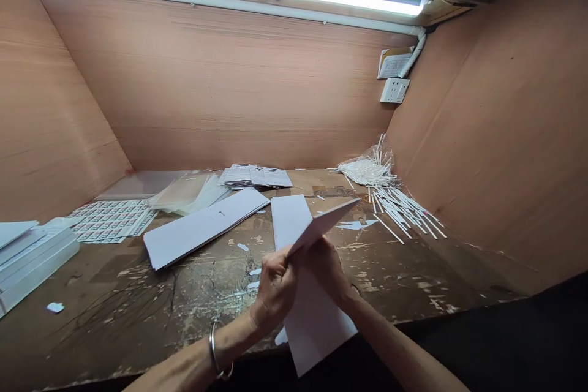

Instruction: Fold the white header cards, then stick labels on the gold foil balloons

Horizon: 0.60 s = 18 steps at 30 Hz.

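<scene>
Over the front middle of the table, my left hand (277, 285) is closed on the near left end of a folded-looking white card (328, 218), which stands tilted up to the right. My right hand (328, 272) is under the same card, and its fingers are partly hidden behind it. Beneath both hands lies a long white sheet of card (316, 331), its near end sticking out past the table edge. Whether its far part (290, 217) is the same piece, I cannot tell. To the left rests a stack of long white cards (206, 226).
Thin white sticks (404, 211) lie loose at the right, beside a clear bag of sticks (370, 168). Printed sheets (255, 176), clear plastic sheets (188, 191) and label sheets (113, 220) line the back left. A white box (41, 263) stands far left. Paper scraps dot the worn table (193, 309).
</scene>
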Available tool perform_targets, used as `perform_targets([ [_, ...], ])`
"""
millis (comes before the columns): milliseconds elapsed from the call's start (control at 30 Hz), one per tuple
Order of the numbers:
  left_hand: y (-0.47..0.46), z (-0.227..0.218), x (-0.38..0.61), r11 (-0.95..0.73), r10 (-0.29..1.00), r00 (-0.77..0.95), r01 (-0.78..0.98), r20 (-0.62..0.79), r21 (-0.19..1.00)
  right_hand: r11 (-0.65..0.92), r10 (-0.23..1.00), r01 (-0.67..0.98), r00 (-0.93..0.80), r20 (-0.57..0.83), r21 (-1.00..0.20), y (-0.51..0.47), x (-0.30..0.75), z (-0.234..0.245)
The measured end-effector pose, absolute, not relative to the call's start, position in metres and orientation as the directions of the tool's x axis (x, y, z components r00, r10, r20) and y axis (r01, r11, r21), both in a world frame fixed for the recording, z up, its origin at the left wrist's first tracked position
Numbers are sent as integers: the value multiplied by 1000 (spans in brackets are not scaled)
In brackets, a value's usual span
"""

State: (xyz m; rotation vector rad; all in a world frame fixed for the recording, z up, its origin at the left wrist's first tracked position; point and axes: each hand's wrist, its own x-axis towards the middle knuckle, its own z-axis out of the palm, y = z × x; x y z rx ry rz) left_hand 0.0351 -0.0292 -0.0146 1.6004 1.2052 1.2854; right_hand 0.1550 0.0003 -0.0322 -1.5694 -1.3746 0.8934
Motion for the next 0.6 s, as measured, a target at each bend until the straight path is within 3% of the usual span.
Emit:
perform_targets([
  [100, -25, -13, 33, -215, 975, 84, 93, 208, 972, -20, 993, 315, 121, 19, -949, 1, 156, -34],
  [233, -6, -13, 24, -35, 995, 81, -191, 52, 981, -65, 997, -123, -56, -58, -990, 2, 163, -35],
  [300, 4, -15, 19, 16, 999, 45, -271, -4, 963, -115, 990, -247, -113, -90, -962, 4, 164, -34],
  [500, 14, -14, 4, 65, 998, 11, -143, -64, 988, -190, 973, -374, -198, -122, -908, 7, 160, -34],
  [600, 13, -10, -2, 61, 997, 61, -103, -55, 993, -210, 959, -327, -251, -129, -921, 10, 155, -35],
])
